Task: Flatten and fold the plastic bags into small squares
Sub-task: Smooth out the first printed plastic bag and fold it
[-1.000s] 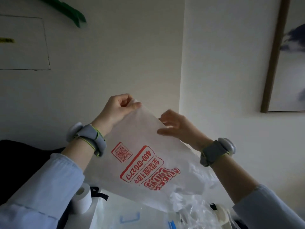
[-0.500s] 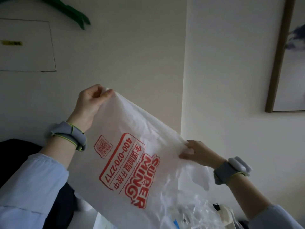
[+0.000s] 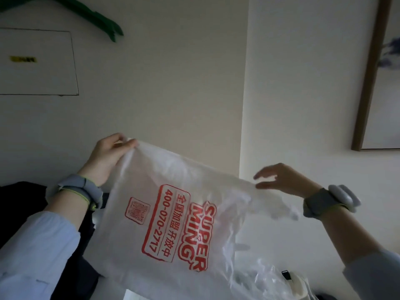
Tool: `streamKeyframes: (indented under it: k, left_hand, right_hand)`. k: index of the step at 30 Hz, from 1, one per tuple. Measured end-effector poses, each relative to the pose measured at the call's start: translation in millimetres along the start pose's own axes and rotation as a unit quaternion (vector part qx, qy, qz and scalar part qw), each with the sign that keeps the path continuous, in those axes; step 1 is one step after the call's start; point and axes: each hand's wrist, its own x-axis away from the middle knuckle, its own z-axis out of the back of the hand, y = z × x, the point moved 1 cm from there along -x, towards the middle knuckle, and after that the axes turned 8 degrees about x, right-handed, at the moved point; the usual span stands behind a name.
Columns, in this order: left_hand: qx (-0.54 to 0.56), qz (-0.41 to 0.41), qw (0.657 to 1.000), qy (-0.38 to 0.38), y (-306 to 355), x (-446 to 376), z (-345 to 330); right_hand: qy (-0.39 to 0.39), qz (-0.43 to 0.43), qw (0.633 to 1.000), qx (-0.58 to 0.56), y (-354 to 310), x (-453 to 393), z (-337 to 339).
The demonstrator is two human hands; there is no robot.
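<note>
A white plastic bag point(image 3: 173, 213) hangs in the air in front of the person, held up against a pale wall point(image 3: 173, 94) and stretched between both hands. Its red print — a boxed phone number, a QR-like square and the words "SUPER MING" — runs sideways down the sheet. The top edge slopes from upper left down to the right.

The left hand point(image 3: 108, 156) pinches the upper left corner of the bag, thumb and fingers curled tight round a bunched bit of film. The right hand point(image 3: 281, 178) sits at the other end of that edge, lower down; its fingers reach out fairly straight and blurred, with the thumb under the edge, and whether they actually nip the film or only touch it cannot be told. Each wrist carries a grey band point(image 3: 84, 189) with a yellow-green trim, and light blue sleeves point(image 3: 36, 252) cover the forearms.

Below the hanging bag, at the bottom right, lies a crumpled heap of clear plastic point(image 3: 264, 278) with a small black-tipped object just beside it — too dim to name. A dark mass point(image 3: 21, 198) fills the lower left behind the left arm.

On the wall, a green shape point(image 3: 97, 20) pokes in at the top left above a pale rectangular panel point(image 3: 39, 61) bearing a small yellow label. A wood-framed picture point(image 3: 372, 72) hangs at the far right.
</note>
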Motion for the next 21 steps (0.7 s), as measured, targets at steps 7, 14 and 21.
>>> streamKeyframes:
  k: [7, 14, 21]
  left_hand:
    - [-0.1, -0.063, 0.968, -0.223, 32.4, 14.0, -110.8]
    - [-0.061, -0.075, 0.99, -0.106, 52.2, -7.0, -60.0]
    - [-0.4, -0.132, 0.906, 0.034, 22.2, -21.7, -30.3]
  right_hand:
    - [-0.005, 0.15, 0.982, -0.112, -130.1, -20.1, -15.1]
    - [-0.149, 0.069, 0.986, -0.013, -73.3, -8.4, -51.2]
    - [-0.177, 0.019, 0.974, -0.137, -63.2, -6.0, -34.6]
